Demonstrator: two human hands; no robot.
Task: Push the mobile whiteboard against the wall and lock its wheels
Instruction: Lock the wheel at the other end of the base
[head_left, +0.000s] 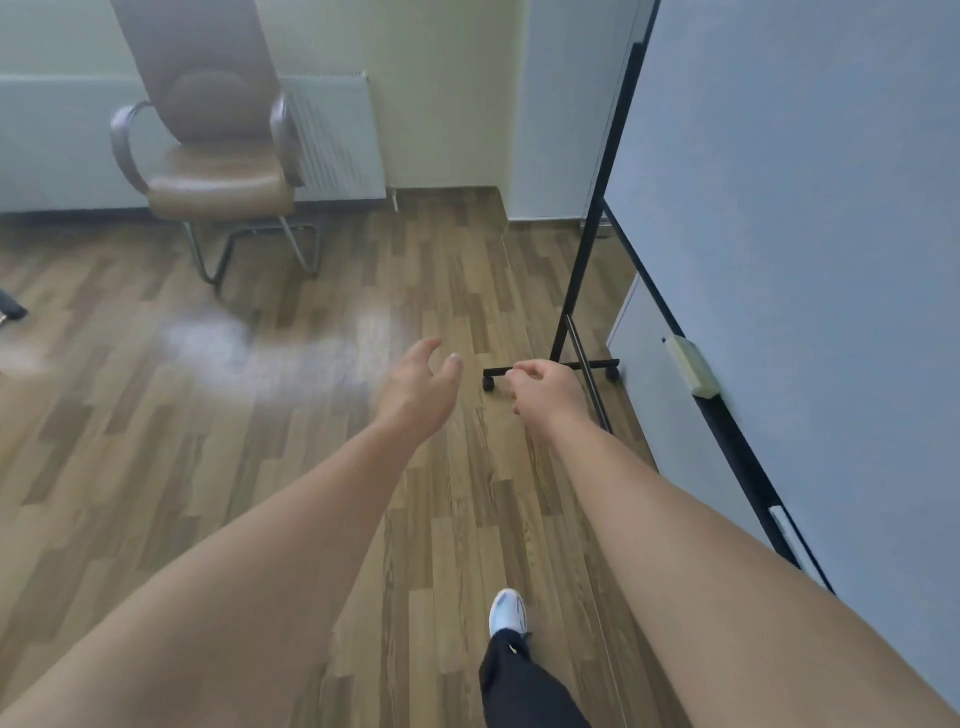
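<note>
The mobile whiteboard (810, 218) fills the right side, its pale board framed in black, with an eraser (693, 366) on its tray. Its black stand ends in a foot bar with two small wheels (488, 383) on the wooden floor. My left hand (423, 387) reaches forward over the floor, fingers apart and empty. My right hand (545, 392) is stretched out beside it, fingers loosely curled and holding nothing, just in front of the foot bar. Neither hand touches the whiteboard. The board's far end stands close to the back wall (556, 114).
A brown armchair (213, 156) with a metal frame stands at the back left in front of a white radiator (337, 135). My right foot in a white shoe (508, 610) steps on the wooden floor (208, 441). A dark object pokes in at the left edge.
</note>
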